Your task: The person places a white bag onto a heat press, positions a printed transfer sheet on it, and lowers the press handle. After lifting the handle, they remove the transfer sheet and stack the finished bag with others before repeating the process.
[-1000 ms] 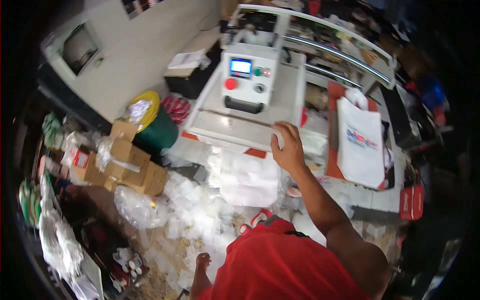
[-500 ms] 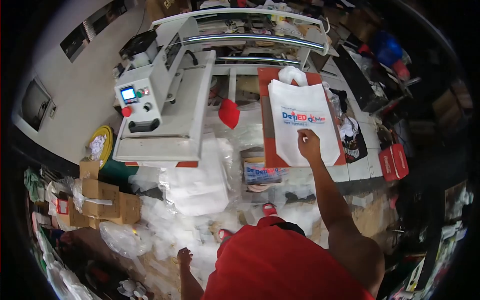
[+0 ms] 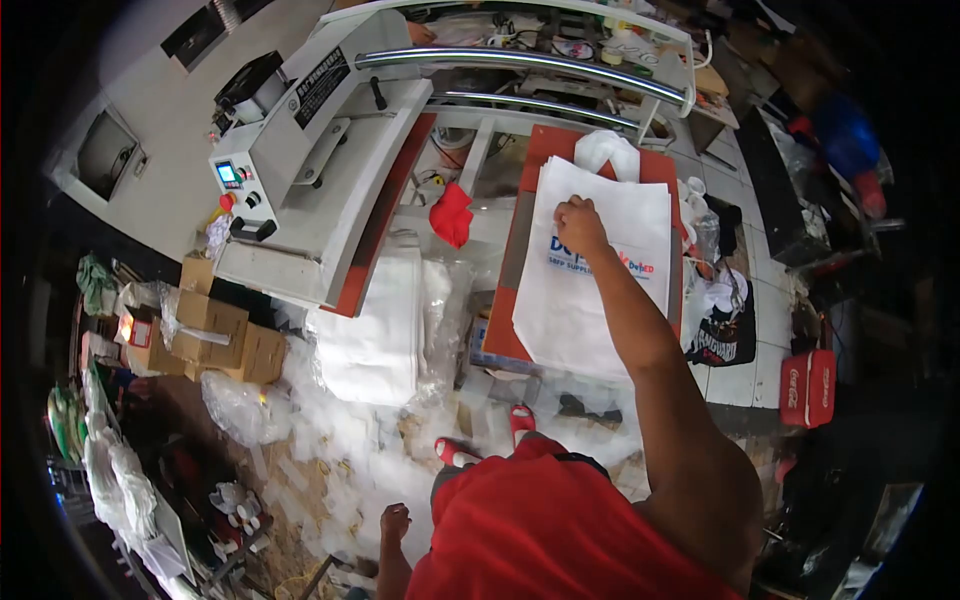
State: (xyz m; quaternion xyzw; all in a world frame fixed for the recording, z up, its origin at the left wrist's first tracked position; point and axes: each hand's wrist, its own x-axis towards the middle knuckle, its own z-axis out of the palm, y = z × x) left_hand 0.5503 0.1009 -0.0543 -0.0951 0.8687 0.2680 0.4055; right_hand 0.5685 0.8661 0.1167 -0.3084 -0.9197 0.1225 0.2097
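A white bag [image 3: 590, 320] with blue and red "DepED" print lies on the red platen [image 3: 508, 318] at the right of the heat press [image 3: 290, 190]. On its upper left part, above the print, rests my right hand [image 3: 581, 224], fingers bent together; whether they pinch anything is too small to tell. My forearm covers part of the print. My left hand [image 3: 396, 521] hangs low beside my body, over the littered floor, its fingers curled and nothing visible in them. Above the bag sits a bunched white piece [image 3: 607, 152].
A red cloth [image 3: 452, 215] lies between the two platens. White sheets [image 3: 375, 340] are stacked below the press. Cardboard boxes [image 3: 210, 330] stand at the left, a red cooler [image 3: 807, 388] at the right. Part of another person's hand [image 3: 421, 34] shows behind the press.
My right hand has moved up and left across the bag, from below the print to above it. The view has shifted and tilted. My left hand stays low.
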